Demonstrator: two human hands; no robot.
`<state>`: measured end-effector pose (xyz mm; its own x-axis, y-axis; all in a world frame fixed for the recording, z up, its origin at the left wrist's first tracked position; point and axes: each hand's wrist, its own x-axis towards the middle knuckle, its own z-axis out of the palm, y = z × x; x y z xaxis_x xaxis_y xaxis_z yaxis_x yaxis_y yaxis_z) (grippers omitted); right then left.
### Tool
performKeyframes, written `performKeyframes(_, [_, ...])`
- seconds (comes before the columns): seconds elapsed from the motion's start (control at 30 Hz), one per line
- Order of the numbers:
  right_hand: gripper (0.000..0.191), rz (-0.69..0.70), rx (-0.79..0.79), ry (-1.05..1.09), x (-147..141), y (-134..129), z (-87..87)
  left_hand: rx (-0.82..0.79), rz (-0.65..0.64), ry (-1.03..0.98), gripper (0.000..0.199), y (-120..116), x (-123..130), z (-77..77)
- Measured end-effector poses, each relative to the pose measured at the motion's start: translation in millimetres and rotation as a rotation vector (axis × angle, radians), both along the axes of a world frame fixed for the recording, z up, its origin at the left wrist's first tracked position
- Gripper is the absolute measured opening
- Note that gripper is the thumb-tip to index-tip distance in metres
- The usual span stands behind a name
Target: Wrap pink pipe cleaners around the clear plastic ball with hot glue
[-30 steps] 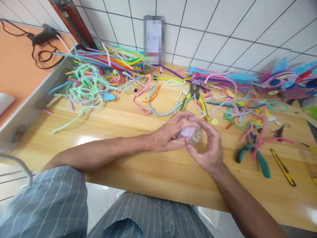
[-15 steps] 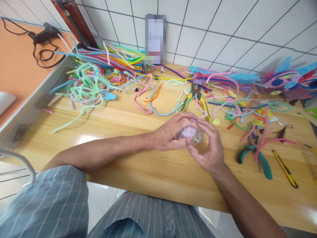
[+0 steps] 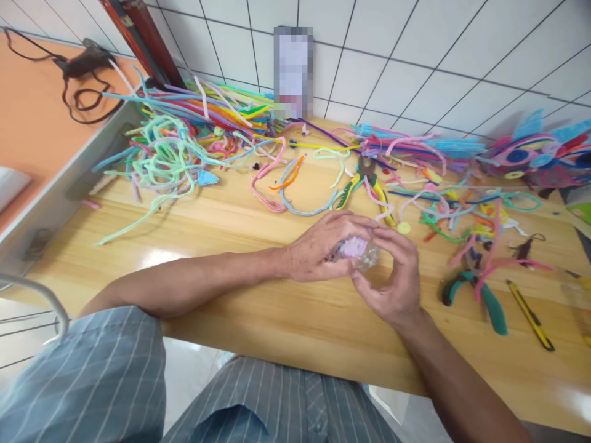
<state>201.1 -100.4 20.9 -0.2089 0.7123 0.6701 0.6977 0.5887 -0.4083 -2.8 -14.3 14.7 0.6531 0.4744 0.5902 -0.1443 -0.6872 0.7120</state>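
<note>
Your two hands meet over the front part of the counter (image 3: 258, 320), and the clear rounded piece (image 3: 356, 247) with a lilac patch sits between them. Your left hand (image 3: 316, 249) wraps it from the left: its fingers pass over the far side and its thumb runs along the near side, so the left end of the piece is hidden in that grasp. Your right hand (image 3: 394, 280) makes a rounded C on the other side, with the tips of its fingers at the far edge and the thumb tip at the near edge; bare counter shows between the piece and your right palm, so on this side you hold it by the tips alone. Your left and right fingertips come together at the far edge, and the thumbs nearly meet at the near one. You cannot tell from here whether the piece touches the counter or is held just above it. Just beyond your hands lie the yellow-and-green pliers (image 3: 342, 198), with a yellow disc (image 3: 404, 228) beside one handle, and a light blue strip (image 3: 302, 212) curves near your left knuckles. To the right, apart from your hands, are the teal-handled pliers (image 3: 495, 312) and a yellow cutter (image 3: 529, 314).
</note>
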Motion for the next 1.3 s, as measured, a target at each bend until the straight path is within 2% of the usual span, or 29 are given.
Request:
performKeyframes(0.43, [0.070, 0.023, 0.014, -0.042, -0.4, -1.0, 2.5, 0.008, 0.000, 0.019, 0.036, 0.9, -1.9, 4.4])
performKeyframes(0.83, [0.059, -0.018, 0.004, -0.023, -4.3, 0.2, 1.6, 0.048, 0.000, 0.016, 0.038, 4.1, -3.7, 1.3])
performKeyframes(1.03, [0.058, 0.010, 0.019, -0.019, -4.3, 0.9, 2.4, 0.097, 0.004, -0.027, 0.038, 4.7, -2.9, 1.4])
performKeyframes(1.3, [0.059, 0.017, 0.023, -0.024, -4.6, 0.7, 2.2, 0.022, 0.001, 0.020, 0.035, 2.9, -4.7, 3.7])
